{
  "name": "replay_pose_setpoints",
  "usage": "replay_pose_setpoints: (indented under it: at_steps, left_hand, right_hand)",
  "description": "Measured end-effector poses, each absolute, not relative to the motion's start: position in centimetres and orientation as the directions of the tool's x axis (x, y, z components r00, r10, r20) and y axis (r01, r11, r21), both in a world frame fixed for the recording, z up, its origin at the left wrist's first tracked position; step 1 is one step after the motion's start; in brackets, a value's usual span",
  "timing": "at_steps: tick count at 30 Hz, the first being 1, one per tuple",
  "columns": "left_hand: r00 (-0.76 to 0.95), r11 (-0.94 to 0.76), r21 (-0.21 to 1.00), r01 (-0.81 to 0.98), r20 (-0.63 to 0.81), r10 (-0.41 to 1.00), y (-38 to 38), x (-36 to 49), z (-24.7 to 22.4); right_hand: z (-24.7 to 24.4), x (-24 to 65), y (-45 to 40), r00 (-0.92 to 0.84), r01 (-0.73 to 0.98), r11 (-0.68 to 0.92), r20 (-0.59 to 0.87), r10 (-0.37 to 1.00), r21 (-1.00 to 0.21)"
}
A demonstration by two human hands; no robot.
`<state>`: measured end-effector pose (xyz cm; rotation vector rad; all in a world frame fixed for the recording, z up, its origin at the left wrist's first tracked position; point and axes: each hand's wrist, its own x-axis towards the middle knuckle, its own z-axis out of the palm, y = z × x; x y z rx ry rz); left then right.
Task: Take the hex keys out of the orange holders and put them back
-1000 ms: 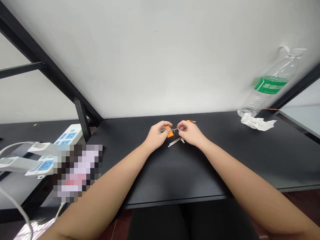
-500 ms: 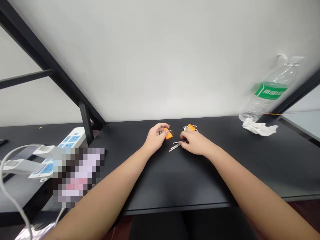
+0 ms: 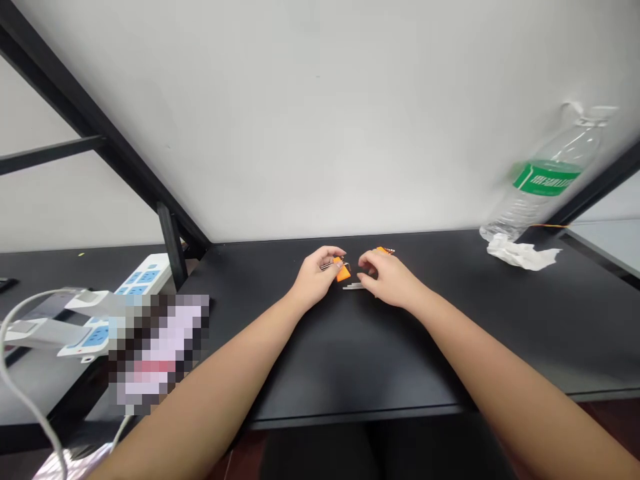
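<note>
My left hand [image 3: 316, 279] is closed around a small orange hex key holder [image 3: 342, 269], thumb on its near side. Thin metal hex keys stick out of this holder, one with a bent end at the right. To the right, my right hand [image 3: 387, 277] hovers low over the desk with thumb and fingers apart. Several loose silver hex keys [image 3: 353, 287] lie close together by its thumb, their right ends hidden under the hand. Behind the right hand's knuckles, a second orange holder [image 3: 384, 250] with copper-coloured tips shows in part.
Both arms rest across a black desk [image 3: 360, 360] against a white wall. At the right stand a clear bottle with a green label [image 3: 547, 179] and a crumpled white tissue [image 3: 523, 253]. A white power strip [image 3: 143, 277] with plugs and a cable lies left, beside a black metal frame [image 3: 170, 233].
My right hand's fingers have spread apart. The loose hex keys, fanned out before, now lie closer together and nearly parallel. My left hand has shifted slightly right with the orange holder.
</note>
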<state>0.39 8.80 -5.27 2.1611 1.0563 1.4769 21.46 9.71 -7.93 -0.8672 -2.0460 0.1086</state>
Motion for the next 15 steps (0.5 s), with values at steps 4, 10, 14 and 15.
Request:
replay_pose_setpoints:
  at_steps: [4,10,14,15]
  left_hand:
    - [0.24,-0.69,0.603,0.4,0.657,0.714,8.6,0.7,-5.3]
    - [0.304,-0.705,0.532,0.468,0.653,0.694,8.6,0.8,-5.3]
    - [0.239,-0.679,0.492,0.546,0.685,0.689,8.8,0.3,-5.1]
    - [0.222,-0.67,0.5,0.549,0.685,0.694,8.8,0.3,-5.1]
  right_hand:
    - [-7.8,20.2,10.1,-0.339,0.221,0.805,0.731,0.593,-0.55]
    - [-7.7,20.1,10.8,-0.298,0.16,0.708,0.65,0.699,-0.688]
    - [-7.3,22.3,11.7,-0.226,0.478,0.645,0.626,0.746,-0.596]
    - [-7.2,22.8,11.9,-0.232,0.549,0.626,0.619,0.75,-0.553]
